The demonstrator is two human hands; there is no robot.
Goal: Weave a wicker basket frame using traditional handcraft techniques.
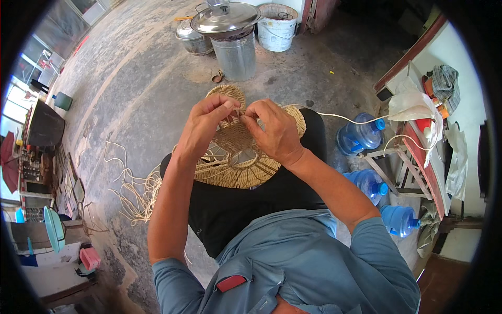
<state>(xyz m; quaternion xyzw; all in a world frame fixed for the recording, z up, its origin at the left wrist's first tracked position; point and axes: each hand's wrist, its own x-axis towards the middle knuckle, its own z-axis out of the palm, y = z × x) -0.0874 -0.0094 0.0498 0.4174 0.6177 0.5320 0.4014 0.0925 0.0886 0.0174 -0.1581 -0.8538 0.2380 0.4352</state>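
Observation:
A woven straw piece [234, 137] rests over my lap, with a rounded woven part [228, 92] standing up at its far side and an open fan of strands near my waist. My left hand [209, 118] is closed, thumb and fingertips pinching a straw strand at the upper edge of the weave. Close beside it, my right hand [274, 130] is also closed, its fingertips gripping the strands at that same edge. From the right side of the weave a long pale cord [334, 115] runs off to the right. The exact crossing of strands between my fingertips is too small to make out.
A heap of loose straw cord [144, 191] lies on the concrete floor to the left. Ahead stand a metal bin with a lidded pan [226, 20] and a white bucket [276, 32]. Blue water jugs [361, 135] and a wooden stand [400, 167] are at the right.

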